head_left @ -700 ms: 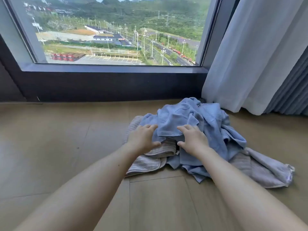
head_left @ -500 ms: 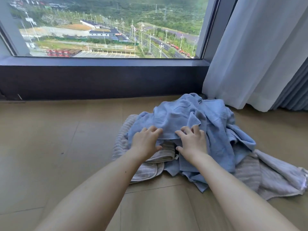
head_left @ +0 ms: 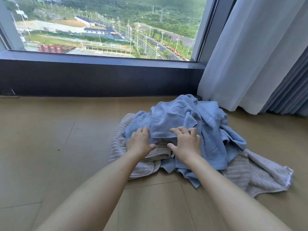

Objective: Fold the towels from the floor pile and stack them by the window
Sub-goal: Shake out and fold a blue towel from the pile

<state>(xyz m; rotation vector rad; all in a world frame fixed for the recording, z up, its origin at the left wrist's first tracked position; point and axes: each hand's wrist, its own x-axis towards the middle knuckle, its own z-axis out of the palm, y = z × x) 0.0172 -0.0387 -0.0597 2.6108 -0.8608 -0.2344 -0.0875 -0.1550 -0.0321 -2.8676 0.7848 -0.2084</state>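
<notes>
I am inspecting the towel pile (head_left: 216, 130). It is lying in a loose heap on the floor (head_left: 58, 155), close to the floor's far edge below the window and toward the right corner where the curtains are hanging. A blue towel (head_left: 175, 119) is sitting crumpled on top. Striped beige towels (head_left: 116, 144) are spreading out beneath it at the left and right margins.

Both hands are resting on the near face of the blue towel, a little apart. The left hand (head_left: 139, 144) is lying flat with its fingers spread. The right hand (head_left: 185, 144) is touching with its fingers slightly bent. Neither is closing on the cloth.

I am judging the terry to be light, soft and limp. It is not fragile, but it is likely to drag neighbouring towels along when lifted. The hemmed edge between the thumbs is offering the best hold, pinched at two corners.

The floor is showing smooth, pale wood-effect planks. Beyond it a dark sill wall (head_left: 100, 77) is carrying the window (head_left: 100, 27). A white sheer curtain (head_left: 246, 55) and a grey-blue drape (head_left: 291, 90) are hanging at the right.
</notes>
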